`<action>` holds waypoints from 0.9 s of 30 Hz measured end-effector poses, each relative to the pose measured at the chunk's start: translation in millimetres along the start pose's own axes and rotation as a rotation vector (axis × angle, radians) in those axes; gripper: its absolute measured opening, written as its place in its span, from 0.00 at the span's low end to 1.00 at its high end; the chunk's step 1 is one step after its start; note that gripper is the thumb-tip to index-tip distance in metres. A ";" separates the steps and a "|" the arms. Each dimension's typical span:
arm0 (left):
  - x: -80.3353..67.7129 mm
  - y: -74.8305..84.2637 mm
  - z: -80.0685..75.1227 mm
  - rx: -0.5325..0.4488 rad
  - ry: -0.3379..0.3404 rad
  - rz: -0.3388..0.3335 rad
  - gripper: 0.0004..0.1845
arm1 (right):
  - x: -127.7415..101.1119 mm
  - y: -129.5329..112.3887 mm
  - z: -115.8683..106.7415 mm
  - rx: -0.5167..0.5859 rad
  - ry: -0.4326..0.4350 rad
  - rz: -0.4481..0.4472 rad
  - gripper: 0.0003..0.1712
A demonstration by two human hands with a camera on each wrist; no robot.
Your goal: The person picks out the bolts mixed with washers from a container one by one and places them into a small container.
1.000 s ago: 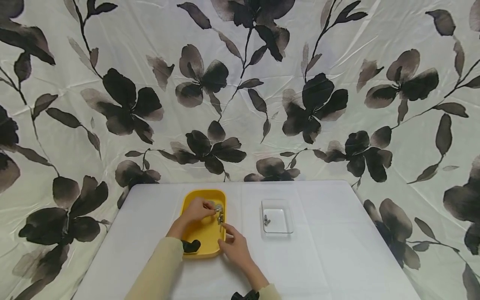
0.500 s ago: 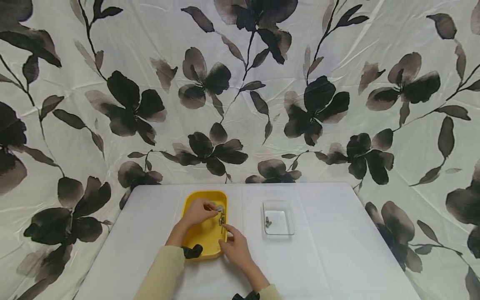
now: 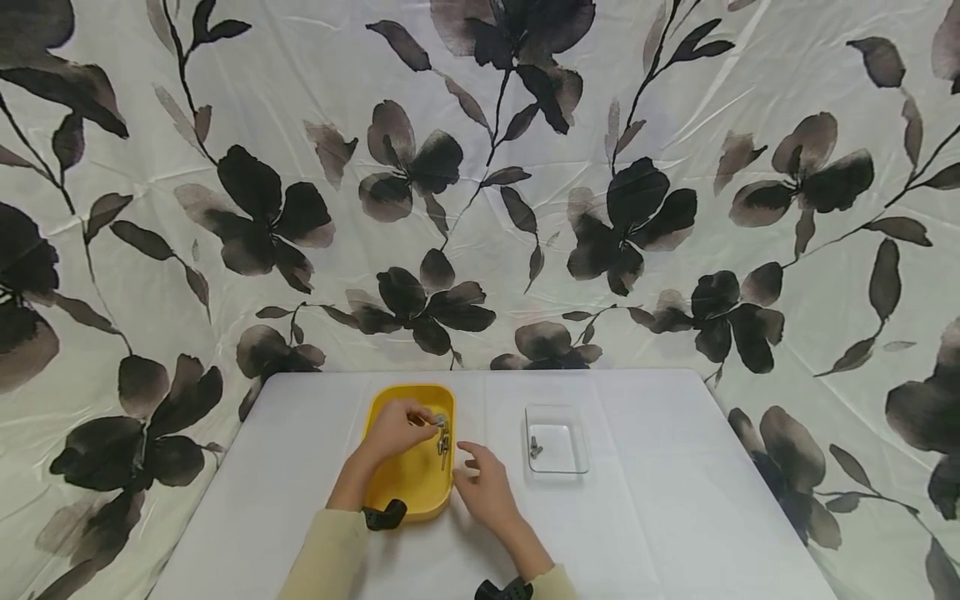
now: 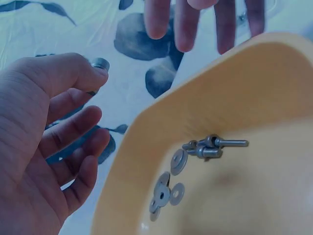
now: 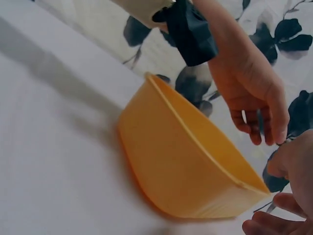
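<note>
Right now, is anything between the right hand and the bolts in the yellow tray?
Only the yellow tray's right wall lies between the right hand and the bolts; nothing else visible does.

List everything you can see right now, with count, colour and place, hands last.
Yellow tray: one, yellow, on the table left of centre.
Bolts: a small cluster, grey metal, in the yellow tray; exact count unclear.
Washers: several, grey metal, in the yellow tray beside the bolts.
Clear tray: one, transparent, right of the yellow tray.
Bolt in clear tray: one small grey piece at its left side.
Table: one, white.
Backdrop: white cloth with dark flowers, behind the table.
Left hand: over the yellow tray, pinching a small metal part.
Right hand: just right of the yellow tray, holding nothing.
</note>
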State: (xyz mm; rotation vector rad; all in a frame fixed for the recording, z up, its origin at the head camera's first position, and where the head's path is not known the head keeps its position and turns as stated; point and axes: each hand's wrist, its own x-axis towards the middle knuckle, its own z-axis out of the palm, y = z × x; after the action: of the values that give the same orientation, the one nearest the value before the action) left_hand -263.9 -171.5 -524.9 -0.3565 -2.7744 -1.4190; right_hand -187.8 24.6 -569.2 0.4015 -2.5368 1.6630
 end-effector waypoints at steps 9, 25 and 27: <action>-9.2 11.9 14.3 0.001 -0.009 0.011 0.05 | -1.0 -0.8 -19.0 -0.063 0.011 -0.001 0.23; -9.6 36.0 29.0 0.023 -0.035 0.035 0.03 | -7.5 1.0 -48.7 -0.107 0.066 -0.019 0.24; -8.0 39.2 30.7 0.029 -0.042 0.039 0.03 | -8.4 0.8 -52.3 -0.112 0.075 -0.024 0.24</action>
State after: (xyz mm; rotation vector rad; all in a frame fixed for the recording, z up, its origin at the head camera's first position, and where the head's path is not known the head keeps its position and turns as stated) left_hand -245.1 -126.4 -512.5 -0.4428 -2.8006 -1.3773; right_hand -183.8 74.0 -550.4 0.3523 -2.5454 1.4897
